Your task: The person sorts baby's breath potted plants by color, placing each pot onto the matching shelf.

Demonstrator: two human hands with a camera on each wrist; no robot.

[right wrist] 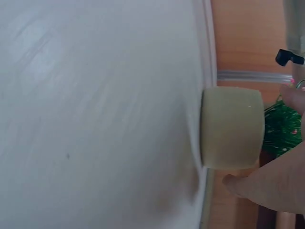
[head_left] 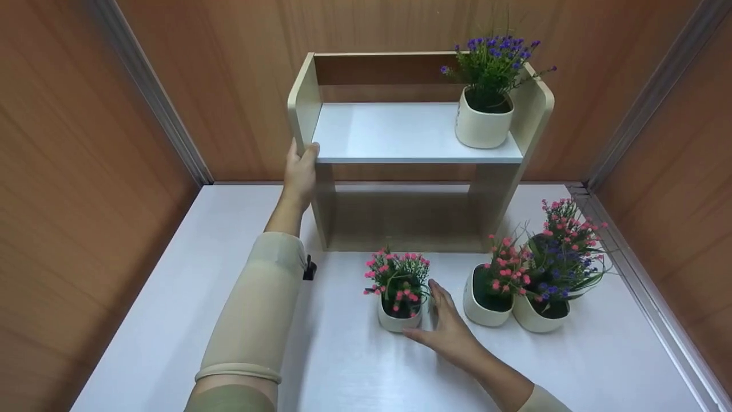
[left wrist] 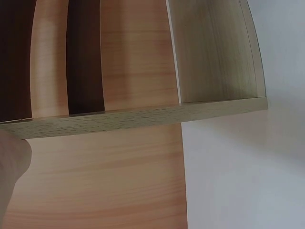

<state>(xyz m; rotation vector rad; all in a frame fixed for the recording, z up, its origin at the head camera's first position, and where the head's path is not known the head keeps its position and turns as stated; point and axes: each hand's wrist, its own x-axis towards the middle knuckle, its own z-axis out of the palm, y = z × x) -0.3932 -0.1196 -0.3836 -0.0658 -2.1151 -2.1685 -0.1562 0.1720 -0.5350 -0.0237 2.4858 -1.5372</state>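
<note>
The left hand grips the wooden shelf's left upright near the table's back edge — the right hand, fingers relaxed (nothing grasped), touches the pink-flowered pot toward the front edge.

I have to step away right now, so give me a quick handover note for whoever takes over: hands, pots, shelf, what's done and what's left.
Left hand grips the left side panel of the wooden shelf.
Right hand, fingers open, is at the small pink-flower pot on the table; not lifted.
Done: purple-flower pot stands on the shelf's top board, right end.
Left, likely: the small pink pot plus two more pots clustered on the table to the right.
</note>
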